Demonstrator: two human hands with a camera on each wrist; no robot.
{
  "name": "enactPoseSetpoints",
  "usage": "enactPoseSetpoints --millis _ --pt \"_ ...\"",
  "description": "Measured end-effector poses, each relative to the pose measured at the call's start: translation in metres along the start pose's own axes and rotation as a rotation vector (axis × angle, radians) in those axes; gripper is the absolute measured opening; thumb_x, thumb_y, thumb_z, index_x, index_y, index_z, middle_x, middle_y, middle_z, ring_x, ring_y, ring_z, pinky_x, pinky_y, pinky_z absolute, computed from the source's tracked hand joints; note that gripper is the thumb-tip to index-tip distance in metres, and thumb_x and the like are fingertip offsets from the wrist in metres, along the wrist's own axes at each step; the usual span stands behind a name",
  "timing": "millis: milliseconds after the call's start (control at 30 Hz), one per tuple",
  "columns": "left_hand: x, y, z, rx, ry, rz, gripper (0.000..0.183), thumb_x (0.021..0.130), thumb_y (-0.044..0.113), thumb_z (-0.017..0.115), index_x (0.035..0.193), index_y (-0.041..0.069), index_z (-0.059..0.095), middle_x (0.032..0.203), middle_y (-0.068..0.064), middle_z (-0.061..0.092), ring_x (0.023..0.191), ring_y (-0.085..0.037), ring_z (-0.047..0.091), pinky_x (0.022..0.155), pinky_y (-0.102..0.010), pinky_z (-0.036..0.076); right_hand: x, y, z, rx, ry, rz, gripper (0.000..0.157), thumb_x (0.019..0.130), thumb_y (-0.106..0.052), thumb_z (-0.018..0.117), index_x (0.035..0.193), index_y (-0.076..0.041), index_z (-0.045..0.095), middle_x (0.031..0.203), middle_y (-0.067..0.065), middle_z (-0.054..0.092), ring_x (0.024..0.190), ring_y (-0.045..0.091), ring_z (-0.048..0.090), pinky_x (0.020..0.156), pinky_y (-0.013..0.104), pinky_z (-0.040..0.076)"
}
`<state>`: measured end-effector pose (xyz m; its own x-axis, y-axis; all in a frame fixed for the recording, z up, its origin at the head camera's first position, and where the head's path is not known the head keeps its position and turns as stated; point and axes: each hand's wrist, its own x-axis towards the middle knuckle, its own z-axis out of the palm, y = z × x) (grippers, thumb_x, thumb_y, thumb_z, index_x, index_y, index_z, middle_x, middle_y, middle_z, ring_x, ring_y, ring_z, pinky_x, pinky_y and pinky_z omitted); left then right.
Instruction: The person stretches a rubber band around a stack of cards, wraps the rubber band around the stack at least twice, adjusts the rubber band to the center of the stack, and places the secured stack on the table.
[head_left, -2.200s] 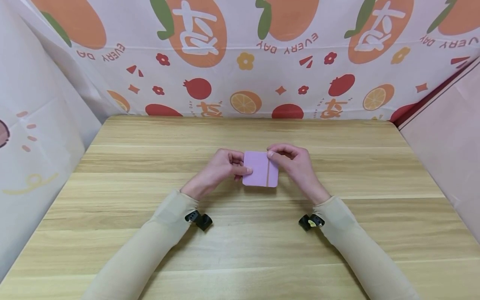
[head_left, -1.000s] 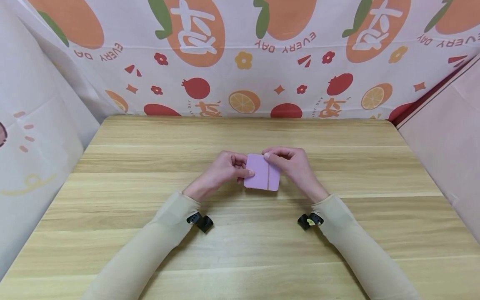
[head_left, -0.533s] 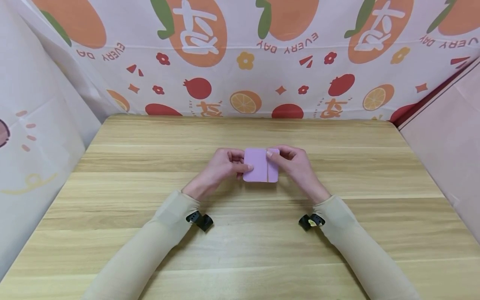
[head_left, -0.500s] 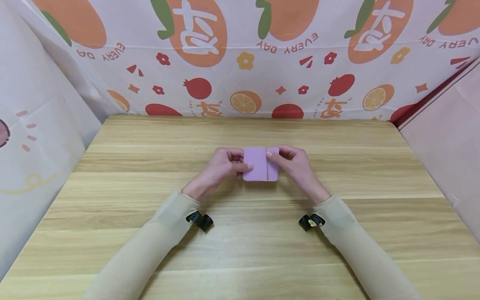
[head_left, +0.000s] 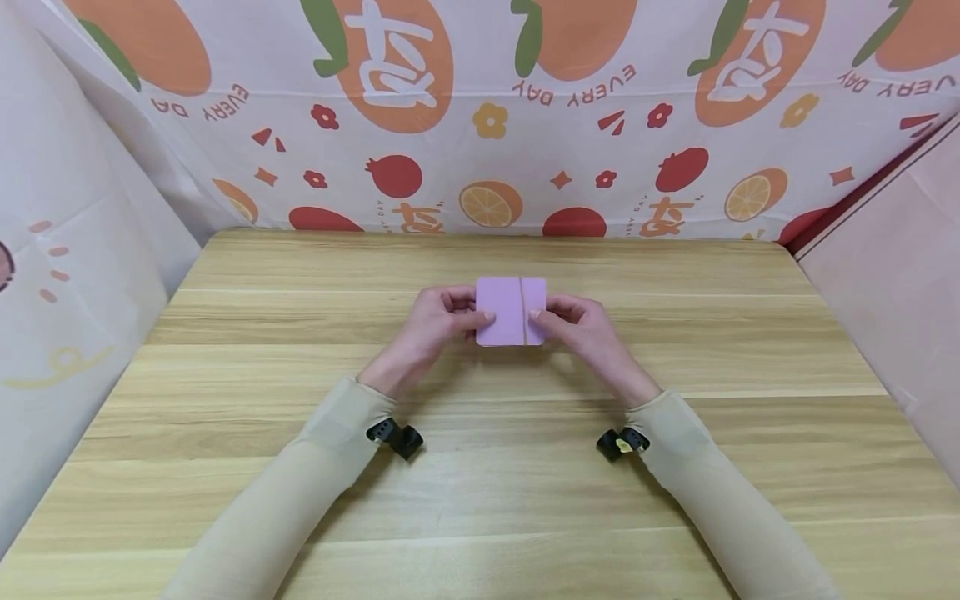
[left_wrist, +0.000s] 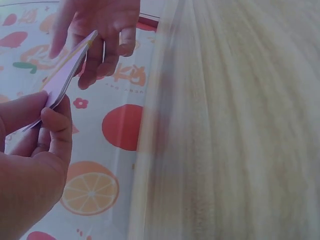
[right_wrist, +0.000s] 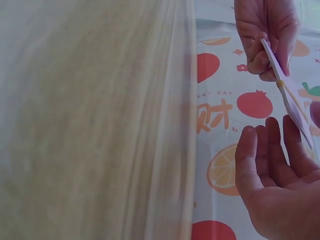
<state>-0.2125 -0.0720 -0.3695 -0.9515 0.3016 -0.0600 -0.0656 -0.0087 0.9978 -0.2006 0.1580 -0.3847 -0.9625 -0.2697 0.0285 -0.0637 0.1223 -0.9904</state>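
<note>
A thin stack of square lilac cards (head_left: 501,310) is held tilted above the table, a tan rubber band (head_left: 524,321) running round it near its right side. My left hand (head_left: 433,325) pinches the stack's left edge, thumb on the face and fingers behind. At the right edge, my right hand (head_left: 588,333) has its thumb in front of the cards and its fingers behind. In the right wrist view, those fingers (right_wrist: 245,160) are spread and loosely bent, the index fingertip at the back of the stack (right_wrist: 287,100). A small gap shows between right thumb and cards.
The wooden table (head_left: 480,483) extends beneath both forearms. A white curtain (head_left: 442,75) with fruit prints hangs along its far edge, and white cloth (head_left: 82,250) stands at the left. Each wrist carries a small black camera (head_left: 405,442).
The stack has moved away from my body and slightly left. My right thumb has slid from near the top edge down to mid-height, and the band sits a little further left on the cards.
</note>
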Motion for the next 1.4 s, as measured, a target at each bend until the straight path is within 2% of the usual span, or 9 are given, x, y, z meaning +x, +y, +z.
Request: enactPoseSetpoints --millis 100,267,600,867,1033,1200,1400 --pt "0.0 0.001 -0.001 -0.003 0.025 -0.006 0.026 0.086 -0.003 0.068 0.112 -0.007 0.066 0.083 -0.005 0.064 0.071 -0.012 0.056 0.062 -0.022 0.045 0.0 0.001 0.001 0.001 -0.031 -0.007 0.029 0.094 -0.017 0.067 0.114 0.003 0.067 0.105 0.013 0.067 0.092 0.028 0.061 0.087 0.054 0.05" --pt "0.002 0.003 -0.003 -0.001 0.058 -0.013 0.026 0.086 -0.003 0.069 0.112 -0.006 0.066 0.086 -0.007 0.064 0.073 -0.013 0.057 0.063 -0.023 0.046 -0.002 0.003 -0.001 -0.063 -0.08 0.022 0.026 0.092 -0.021 0.07 0.108 -0.001 0.07 0.1 0.014 0.067 0.095 0.041 0.057 0.086 0.049 0.049" --pt "0.0 0.005 -0.002 -0.017 0.079 0.01 0.027 0.084 -0.006 0.07 0.111 -0.006 0.066 0.083 -0.005 0.063 0.072 -0.013 0.055 0.062 -0.023 0.045 -0.003 0.0 0.001 -0.123 -0.112 0.084 0.028 0.091 -0.022 0.072 0.109 -0.001 0.07 0.104 0.022 0.066 0.093 0.039 0.061 0.082 0.045 0.05" --pt "-0.002 0.004 -0.001 -0.028 0.089 -0.003 0.027 0.085 -0.005 0.07 0.112 -0.006 0.066 0.087 -0.008 0.064 0.075 -0.014 0.057 0.065 -0.025 0.046 -0.002 0.002 0.004 -0.134 -0.09 0.11 0.03 0.089 -0.026 0.074 0.111 -0.006 0.073 0.101 0.011 0.07 0.092 0.028 0.06 0.083 0.041 0.048" --pt "-0.002 0.004 0.001 -0.015 0.106 -0.013 0.023 0.085 -0.004 0.071 0.108 -0.006 0.066 0.086 -0.008 0.065 0.073 -0.013 0.057 0.064 -0.025 0.047 -0.003 0.003 0.009 -0.102 -0.06 0.153 0.032 0.087 -0.027 0.076 0.11 -0.005 0.074 0.101 0.015 0.071 0.091 0.023 0.06 0.082 0.034 0.048" --pt "-0.002 0.005 0.005 -0.024 0.111 0.009 0.019 0.085 -0.004 0.071 0.103 -0.007 0.066 0.081 -0.006 0.064 0.069 -0.012 0.056 0.062 -0.025 0.046 -0.005 0.002 0.017 -0.048 0.0 0.184 0.031 0.087 -0.024 0.076 0.103 0.003 0.074 0.096 0.019 0.07 0.087 0.019 0.058 0.079 0.033 0.048" --pt "-0.001 0.004 0.007 -0.044 0.099 0.03 0.019 0.085 -0.005 0.071 0.103 -0.008 0.066 0.079 -0.006 0.065 0.067 -0.013 0.056 0.059 -0.024 0.045 -0.006 0.0 0.023 -0.029 0.042 0.2 0.035 0.087 -0.022 0.075 0.099 0.011 0.071 0.09 0.017 0.069 0.083 0.016 0.057 0.077 0.033 0.048"
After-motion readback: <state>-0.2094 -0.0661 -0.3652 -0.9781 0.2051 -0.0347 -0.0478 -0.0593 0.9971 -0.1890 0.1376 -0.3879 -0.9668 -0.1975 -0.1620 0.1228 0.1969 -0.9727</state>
